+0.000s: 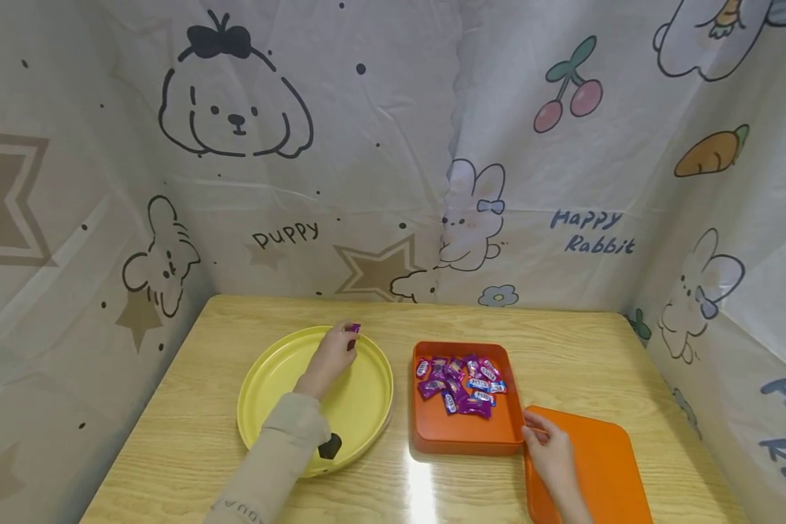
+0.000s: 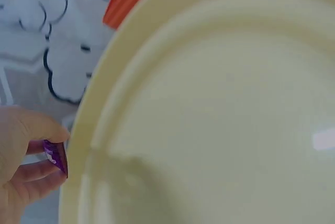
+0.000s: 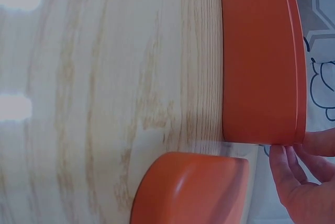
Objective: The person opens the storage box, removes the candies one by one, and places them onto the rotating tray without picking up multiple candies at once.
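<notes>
My left hand (image 1: 330, 358) pinches a purple-wrapped candy (image 1: 354, 329) over the far side of the round yellow tray (image 1: 262, 364). In the left wrist view the same wrapped candy (image 2: 55, 157) sits between thumb and fingers, beside the tray's rim. An open orange box (image 1: 426, 434) holds several purple, pink and blue wrapped candies (image 1: 455, 386), mostly toward its far side. At the box's right side, my right hand (image 1: 550, 451) holds the wall; the right wrist view has its thumb at the rim and fingers (image 3: 285, 169) against the outside.
An orange lid (image 1: 605, 458) lies on the wooden table (image 1: 190, 407), right of the box and partly under my right forearm. A dark patch (image 1: 330, 446) shows on the tray's near part. Printed cloth (image 1: 367, 182) hangs behind and beside the table.
</notes>
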A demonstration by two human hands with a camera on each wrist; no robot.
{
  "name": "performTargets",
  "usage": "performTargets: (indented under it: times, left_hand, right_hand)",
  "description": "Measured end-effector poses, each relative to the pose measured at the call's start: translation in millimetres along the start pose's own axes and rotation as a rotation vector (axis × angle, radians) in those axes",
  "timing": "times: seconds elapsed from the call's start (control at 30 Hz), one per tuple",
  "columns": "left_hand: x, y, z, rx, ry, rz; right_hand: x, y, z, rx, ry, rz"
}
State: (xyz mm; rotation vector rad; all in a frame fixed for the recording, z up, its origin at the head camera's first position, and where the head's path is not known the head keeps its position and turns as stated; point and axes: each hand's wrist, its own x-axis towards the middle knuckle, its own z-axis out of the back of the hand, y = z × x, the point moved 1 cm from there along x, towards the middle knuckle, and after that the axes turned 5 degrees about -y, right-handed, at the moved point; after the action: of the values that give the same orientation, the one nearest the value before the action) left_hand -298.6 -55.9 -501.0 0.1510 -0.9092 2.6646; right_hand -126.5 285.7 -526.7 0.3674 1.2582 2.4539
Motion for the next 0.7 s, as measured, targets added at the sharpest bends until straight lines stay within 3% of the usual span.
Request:
performTargets:
  times: [0.37, 0.7]
  left_hand:
    - [-10.3, 35.0, 4.6, 0.078, 0.085, 0.093]
    - [-14.5, 46.3, -0.3, 0.118, 0.103, 0.058]
  right_hand:
    - [0.3, -0.6, -0.5, 0.004, -0.002, -0.011]
    - [0.4, -2.0, -0.3, 0.004, -0.004, 0.000]
